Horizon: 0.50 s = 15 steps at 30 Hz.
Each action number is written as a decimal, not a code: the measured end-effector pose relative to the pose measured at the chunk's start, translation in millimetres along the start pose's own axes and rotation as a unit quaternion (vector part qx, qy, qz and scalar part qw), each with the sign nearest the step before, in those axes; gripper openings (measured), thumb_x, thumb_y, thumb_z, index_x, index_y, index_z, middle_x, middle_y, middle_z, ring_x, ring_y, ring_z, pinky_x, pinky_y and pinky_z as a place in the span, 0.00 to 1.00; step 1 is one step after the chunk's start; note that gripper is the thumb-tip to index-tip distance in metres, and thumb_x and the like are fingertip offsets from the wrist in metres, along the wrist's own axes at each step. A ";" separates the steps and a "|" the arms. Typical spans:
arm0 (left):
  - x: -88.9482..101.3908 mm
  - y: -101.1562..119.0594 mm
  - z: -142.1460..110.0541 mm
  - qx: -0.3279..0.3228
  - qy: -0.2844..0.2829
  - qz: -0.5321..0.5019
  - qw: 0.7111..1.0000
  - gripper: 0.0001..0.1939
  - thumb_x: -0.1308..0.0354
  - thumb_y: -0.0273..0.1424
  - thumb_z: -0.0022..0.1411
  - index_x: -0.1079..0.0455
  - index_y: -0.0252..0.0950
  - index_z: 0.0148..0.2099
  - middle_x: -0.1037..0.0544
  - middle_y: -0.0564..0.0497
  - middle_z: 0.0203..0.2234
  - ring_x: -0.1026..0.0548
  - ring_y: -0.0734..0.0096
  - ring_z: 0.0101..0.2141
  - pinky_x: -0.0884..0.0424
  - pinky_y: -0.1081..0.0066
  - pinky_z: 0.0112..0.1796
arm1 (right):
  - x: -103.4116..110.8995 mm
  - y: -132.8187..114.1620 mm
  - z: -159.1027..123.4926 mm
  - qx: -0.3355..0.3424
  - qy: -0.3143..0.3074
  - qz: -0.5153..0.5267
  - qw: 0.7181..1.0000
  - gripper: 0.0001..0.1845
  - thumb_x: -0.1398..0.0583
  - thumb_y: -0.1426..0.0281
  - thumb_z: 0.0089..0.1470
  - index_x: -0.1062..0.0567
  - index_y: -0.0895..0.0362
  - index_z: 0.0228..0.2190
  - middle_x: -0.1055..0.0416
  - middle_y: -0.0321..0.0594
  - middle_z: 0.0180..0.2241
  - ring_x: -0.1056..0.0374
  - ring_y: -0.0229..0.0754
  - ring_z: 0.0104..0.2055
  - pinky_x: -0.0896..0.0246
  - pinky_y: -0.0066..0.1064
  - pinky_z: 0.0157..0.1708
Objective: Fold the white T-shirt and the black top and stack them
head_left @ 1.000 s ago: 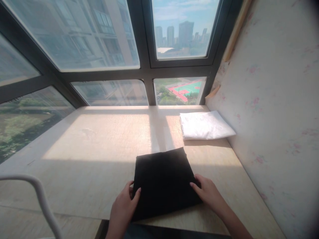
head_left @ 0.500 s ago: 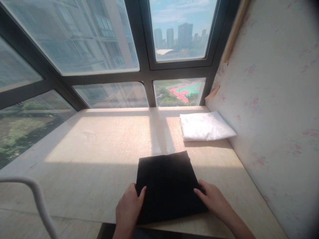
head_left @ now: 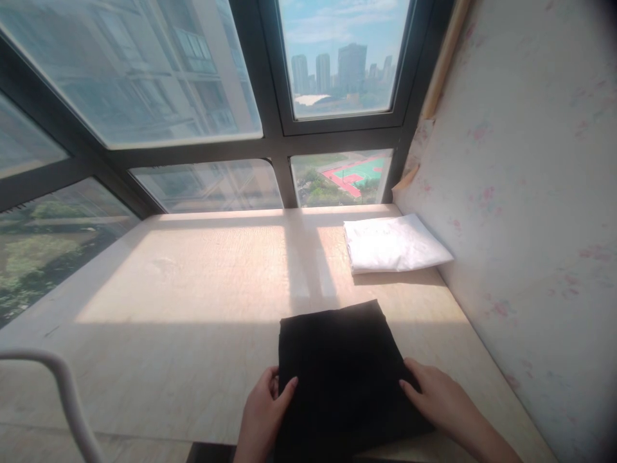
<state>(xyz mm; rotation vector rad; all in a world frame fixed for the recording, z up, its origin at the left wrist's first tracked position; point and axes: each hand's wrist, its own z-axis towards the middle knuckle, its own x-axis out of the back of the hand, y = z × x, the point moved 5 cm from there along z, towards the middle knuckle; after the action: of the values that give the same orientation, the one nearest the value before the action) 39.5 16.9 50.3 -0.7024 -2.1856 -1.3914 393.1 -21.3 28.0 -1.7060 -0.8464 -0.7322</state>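
Note:
A folded black cloth point(head_left: 344, 373) lies on the pale wooden tabletop point(head_left: 193, 308) near its front edge. My left hand point(head_left: 265, 415) grips the cloth's left edge, thumb on top and fingers curled underneath. On the right edge rests my right hand point(head_left: 441, 402), fingertips on the fabric and the other fingers tucked at its side. A folded white cloth point(head_left: 393, 243) sits further back on the right, by the wall.
Large dark-framed windows point(head_left: 270, 138) run along the far side of the table. A pale flowered wall point(head_left: 530, 193) closes the right side. A white curved tube point(head_left: 67, 392), like a chair back, stands at the front left.
The black cloth and both hands have shifted to the right and a little nearer to me. The white cloth has not moved.

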 end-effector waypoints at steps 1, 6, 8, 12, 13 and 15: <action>-4.2 1.7 -2.7 -0.003 0.002 -0.001 1.000 0.24 0.45 0.51 0.56 0.30 0.36 0.42 0.20 0.45 0.30 0.20 0.52 0.35 0.27 0.61 0.37 | 4.2 3.4 -1.3 -0.011 0.010 -0.018 1.000 0.09 0.45 0.63 0.56 0.25 0.51 0.33 0.22 0.43 0.33 0.26 0.53 0.38 0.39 0.37 0.36; -16.5 16.1 -11.4 -0.032 0.044 -0.032 0.998 0.20 0.47 0.50 0.58 0.33 0.39 0.40 0.19 0.43 0.38 0.20 0.52 0.41 0.26 0.59 0.42 | 26.5 -1.2 -0.5 -0.085 0.114 -0.074 0.987 0.13 0.47 0.57 0.60 0.29 0.51 0.33 0.23 0.44 0.35 0.27 0.50 0.37 0.44 0.34 0.28; -19.9 19.2 -11.0 -0.035 0.034 -0.065 0.997 0.20 0.47 0.50 0.58 0.33 0.39 0.41 0.19 0.42 0.39 0.21 0.51 0.43 0.26 0.59 0.43 | 25.7 -11.1 4.0 -0.095 0.123 -0.098 0.983 0.14 0.47 0.56 0.61 0.30 0.52 0.32 0.24 0.44 0.34 0.27 0.50 0.35 0.45 0.34 0.27; -20.4 13.3 -6.3 -0.003 0.011 -0.145 0.989 0.28 0.45 0.52 0.56 0.34 0.36 0.48 0.19 0.38 0.43 0.21 0.50 0.46 0.25 0.57 0.45 | 15.3 -27.7 15.5 -0.078 0.112 -0.115 0.984 0.12 0.46 0.58 0.61 0.30 0.53 0.32 0.24 0.46 0.34 0.27 0.51 0.36 0.44 0.34 0.28; -19.3 10.6 -5.5 0.005 0.010 -0.156 0.988 0.29 0.45 0.52 0.56 0.35 0.35 0.50 0.19 0.38 0.44 0.21 0.50 0.47 0.25 0.56 0.46 | 13.3 -29.9 17.6 -0.072 0.110 -0.115 0.985 0.11 0.46 0.60 0.61 0.30 0.53 0.32 0.24 0.46 0.34 0.27 0.51 0.37 0.43 0.35 0.29; -16.8 6.2 -5.5 0.010 0.015 -0.148 0.989 0.31 0.46 0.52 0.56 0.35 0.34 0.53 0.20 0.37 0.46 0.22 0.49 0.49 0.26 0.56 0.48 | 10.6 -32.6 20.1 -0.056 0.113 -0.112 0.986 0.10 0.47 0.62 0.61 0.31 0.53 0.31 0.25 0.47 0.34 0.27 0.51 0.38 0.41 0.35 0.31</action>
<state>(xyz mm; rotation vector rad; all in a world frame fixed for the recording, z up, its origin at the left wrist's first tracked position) 56.9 11.1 46.3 -0.3555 -2.3482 -1.5076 373.6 6.6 48.5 -1.6020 -0.8578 -1.1232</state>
